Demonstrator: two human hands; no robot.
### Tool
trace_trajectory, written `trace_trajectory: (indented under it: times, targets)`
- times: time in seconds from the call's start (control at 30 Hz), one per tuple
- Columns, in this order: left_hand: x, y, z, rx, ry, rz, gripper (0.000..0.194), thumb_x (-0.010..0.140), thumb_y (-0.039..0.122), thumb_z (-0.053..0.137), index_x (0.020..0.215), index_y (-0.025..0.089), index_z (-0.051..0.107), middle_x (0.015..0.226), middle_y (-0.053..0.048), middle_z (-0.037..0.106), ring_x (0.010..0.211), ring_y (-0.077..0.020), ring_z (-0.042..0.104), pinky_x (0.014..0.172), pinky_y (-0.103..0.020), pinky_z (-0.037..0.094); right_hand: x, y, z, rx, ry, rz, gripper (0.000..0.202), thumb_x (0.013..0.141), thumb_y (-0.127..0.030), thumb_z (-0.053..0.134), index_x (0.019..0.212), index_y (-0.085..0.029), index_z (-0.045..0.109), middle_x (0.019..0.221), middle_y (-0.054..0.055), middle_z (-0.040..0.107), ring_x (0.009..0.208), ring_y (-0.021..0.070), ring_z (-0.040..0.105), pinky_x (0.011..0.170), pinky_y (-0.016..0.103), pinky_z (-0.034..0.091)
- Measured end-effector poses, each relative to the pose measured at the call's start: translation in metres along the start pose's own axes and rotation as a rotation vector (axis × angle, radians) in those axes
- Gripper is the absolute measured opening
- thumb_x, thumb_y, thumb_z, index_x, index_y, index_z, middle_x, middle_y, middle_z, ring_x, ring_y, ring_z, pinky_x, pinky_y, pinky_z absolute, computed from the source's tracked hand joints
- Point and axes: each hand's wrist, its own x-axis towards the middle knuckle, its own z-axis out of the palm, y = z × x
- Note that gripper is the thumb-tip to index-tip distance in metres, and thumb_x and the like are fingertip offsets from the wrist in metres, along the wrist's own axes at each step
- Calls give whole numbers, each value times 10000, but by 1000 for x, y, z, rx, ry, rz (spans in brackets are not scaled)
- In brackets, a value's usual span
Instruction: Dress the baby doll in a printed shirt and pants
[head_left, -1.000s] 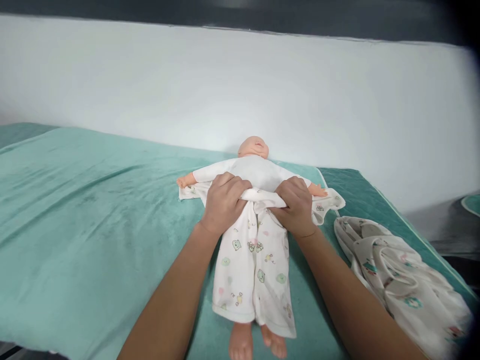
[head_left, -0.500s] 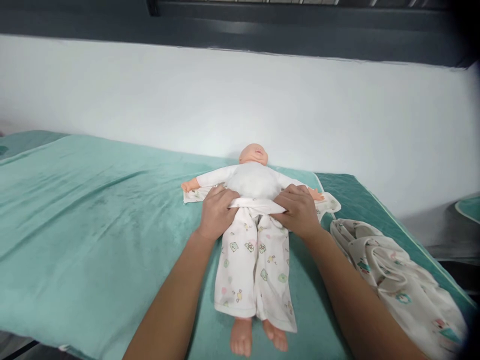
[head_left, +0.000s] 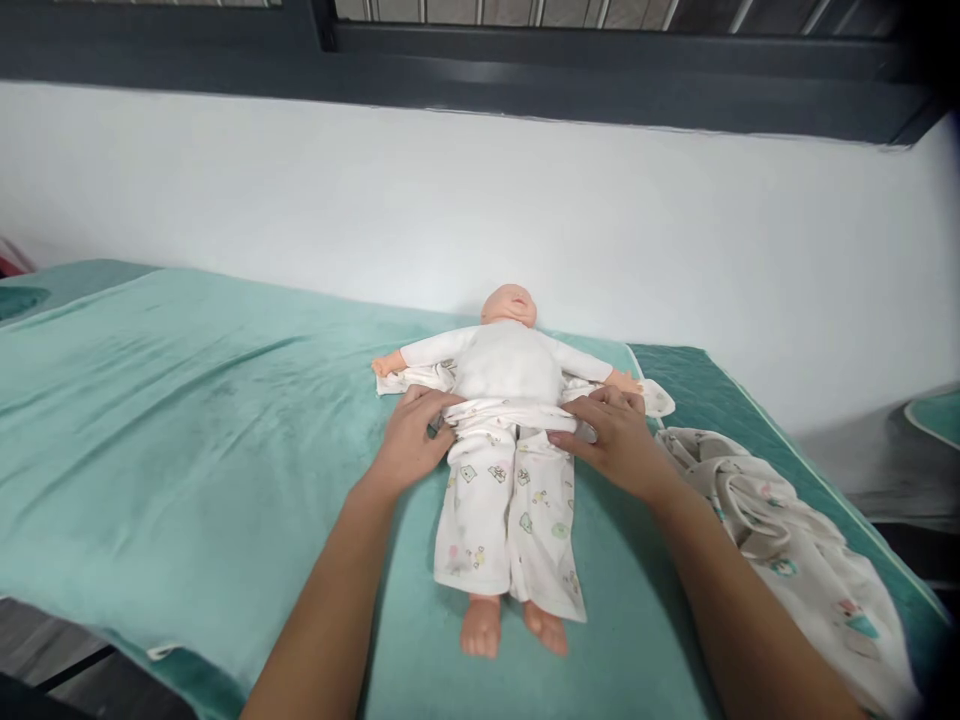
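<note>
A baby doll (head_left: pixel 508 362) in a white long-sleeved top lies on its back, arms spread, feet toward me. White printed trousers (head_left: pixel 480 510) cover its legs, with a bunched waistband across the lower belly. At the left end of the waistband, my left hand (head_left: pixel 417 436) pinches the cloth between thumb and fingers. My right hand (head_left: pixel 616 438) is at the other end, its thumb and fingertips on the band. Printed cloth (head_left: pixel 658 398) shows beneath the doll's arms on both sides.
A crumpled white printed cloth (head_left: pixel 795 560) lies at the right, beside my right forearm. The green sheet (head_left: pixel 187 450) covers the surface, which ends at a white wall (head_left: pixel 375 200) behind the doll. A dark frame runs above.
Both hands have moved outward along the waistband, away from each other. The waistband now looks more bunched, and the trouser hems and feet appear higher in the view. The camera has tilted slightly.
</note>
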Motion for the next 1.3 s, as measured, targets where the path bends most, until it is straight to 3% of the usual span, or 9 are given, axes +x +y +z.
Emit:
trace_trajectory:
  times: [0.17, 0.27, 0.57, 0.8, 0.9, 1.0, 1.13, 1.3]
  targets:
    - [-10, 4, 0, 48, -87, -4, 457, 809, 144, 589, 1252, 253, 554, 1195, -23, 627, 1083, -228, 523, 939, -354, 435, -5, 6, -4, 81, -153, 51, 566, 796, -682, 696, 1198, -294, 604, 1110, 30, 683, 1061, 285, 516, 914, 429, 282]
    - [-10, 6, 5, 129, -78, -39, 404, 811, 196, 624, 1207, 245, 553, 1134, -34, 638, 1033, -236, 554, 898, -361, 438, -4, 4, -1, 63, -139, 75, 635, 741, -715, 722, 1160, -251, 610, 1019, 56, 671, 1023, 290, 528, 892, 416, 309]
    - [-8, -2, 21, 394, 153, -6, 256, 787, 160, 615, 1034, 225, 620, 958, -70, 698, 915, -276, 632, 796, -380, 435, -2, -10, 11, -42, 83, 129, 373, 837, -564, 717, 834, -201, 629, 707, 19, 565, 711, 215, 530, 755, 352, 325]
    - [-9, 3, 27, 433, 242, -61, 258, 760, 102, 551, 961, 236, 641, 878, -41, 725, 820, -247, 660, 687, -329, 408, -13, -32, 14, -157, 274, 127, 129, 849, -272, 654, 761, -214, 581, 662, 16, 570, 717, 224, 544, 737, 347, 299]
    - [-11, 4, 28, 417, 260, -71, 319, 754, 100, 553, 1027, 243, 637, 922, -33, 732, 846, -244, 666, 679, -320, 402, -15, -44, 17, -205, 299, 139, 63, 814, -214, 627, 788, -217, 570, 686, 23, 603, 742, 234, 558, 759, 353, 303]
    - [-13, 4, 29, 404, 254, -56, 375, 740, 63, 528, 1050, 248, 631, 950, -21, 728, 887, -235, 662, 682, -313, 400, -14, -48, 19, -158, 250, 187, 65, 822, -223, 614, 884, -205, 605, 732, 30, 640, 754, 232, 576, 759, 350, 303]
    - [-15, 5, 28, 339, 222, -44, 296, 735, 63, 526, 955, 234, 626, 896, -19, 695, 856, -217, 632, 674, -308, 395, -16, -43, 17, 27, 124, 200, 99, 876, -270, 596, 799, -212, 619, 744, 15, 654, 749, 205, 583, 744, 333, 306]
    - [-15, 11, 19, 39, 20, -53, 151, 780, 129, 558, 905, 212, 565, 949, -20, 621, 922, -191, 588, 781, -294, 450, -27, -35, 15, 281, 61, 233, 162, 904, -387, 635, 907, -224, 639, 806, 1, 646, 781, 190, 568, 745, 314, 362]
